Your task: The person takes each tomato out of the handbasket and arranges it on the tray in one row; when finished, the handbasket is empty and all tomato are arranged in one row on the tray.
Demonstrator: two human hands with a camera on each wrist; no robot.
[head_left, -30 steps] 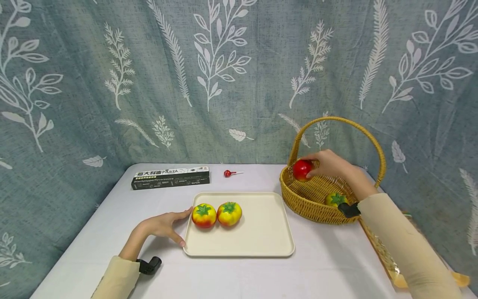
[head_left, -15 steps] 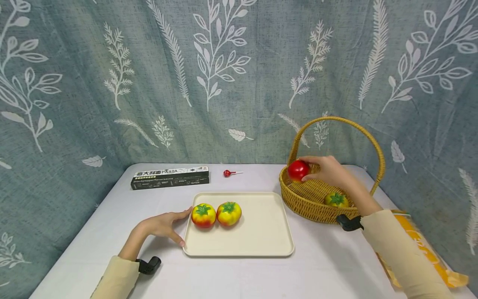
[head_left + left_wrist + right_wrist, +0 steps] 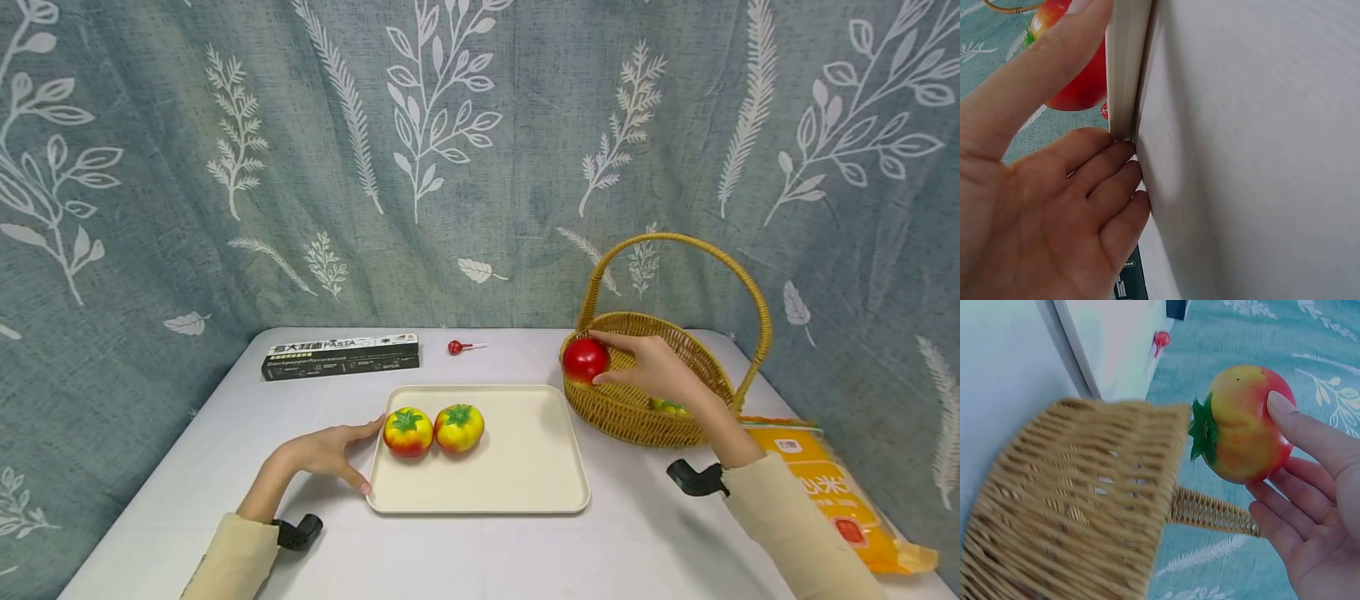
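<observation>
My right hand (image 3: pixel 637 367) grips a red and yellow toy tomato (image 3: pixel 585 360) (image 3: pixel 1244 425) just above the left rim of a wicker basket (image 3: pixel 637 417) (image 3: pixel 1079 494). One more tomato (image 3: pixel 667 407) lies inside the basket, mostly hidden by my wrist. A cream tray (image 3: pixel 517 467) holds two tomatoes (image 3: pixel 408 432) (image 3: pixel 459 427) at its left end. My left hand (image 3: pixel 330 454) (image 3: pixel 1054 206) rests flat against the tray's left edge (image 3: pixel 1125 69), fingers straight, holding nothing.
A black pasta box (image 3: pixel 341 355) and a red lollipop (image 3: pixel 457 347) lie at the back of the white table. An orange packet (image 3: pixel 840 492) lies at the right edge. A leaf-patterned curtain hangs behind.
My right hand has carried the tomato left and down, from inside the basket to its left rim. The left hand has stayed on the tray edge.
</observation>
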